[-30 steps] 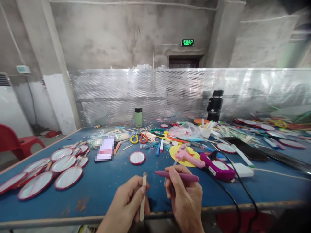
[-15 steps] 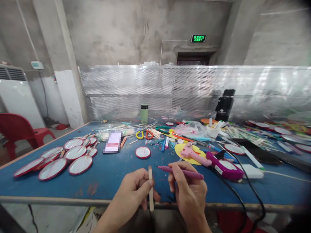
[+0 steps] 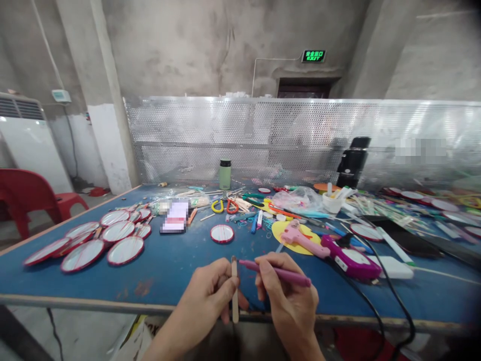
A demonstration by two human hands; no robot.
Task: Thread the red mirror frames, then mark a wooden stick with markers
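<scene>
Near the table's front edge, my left hand [image 3: 210,293] is closed on a flat wooden craft stick [image 3: 235,296], held upright with a dark mark at its top end. My right hand [image 3: 287,301] grips a purple marker [image 3: 287,276] like a pen. The marker's tip points left, close beside the stick's upper end; whether they touch I cannot tell. Beyond the hands lies a small round red-rimmed disc [image 3: 222,233]. A pink glue gun [image 3: 300,238] rests on a yellow piece [image 3: 280,235], right of the hands.
Several red-rimmed discs [image 3: 82,254] are piled at the left, beside a phone [image 3: 175,217]. A green bottle [image 3: 225,175] and a black flask [image 3: 353,163] stand at the back. Right of my hands are a purple device [image 3: 351,258] and black cables [image 3: 394,301]; markers and sticks clutter the far side.
The marker in my right hand has moved left, and its tip is now closer to the top of the stick. My left hand keeps its hold. The view has shifted slightly.
</scene>
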